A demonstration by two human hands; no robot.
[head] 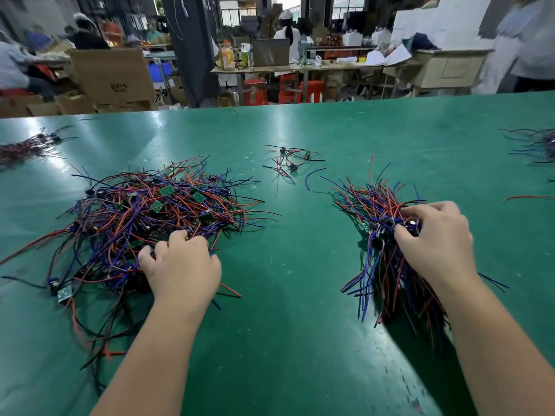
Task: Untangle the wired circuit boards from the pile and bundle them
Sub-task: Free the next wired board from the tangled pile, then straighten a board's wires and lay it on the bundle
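A tangled pile of small green circuit boards with red, blue and black wires lies on the left of the green table. My left hand rests on the pile's near edge, fingers curled into the wires. On the right lies a gathered bundle of wired boards, boards in the middle and wires fanning out both ways. My right hand sits on the bundle's middle, fingertips curled round the boards.
A few loose wired boards lie at the table's middle back. More wire bundles sit at the far left and far right. Beyond the table's far edge are cardboard boxes, benches and people.
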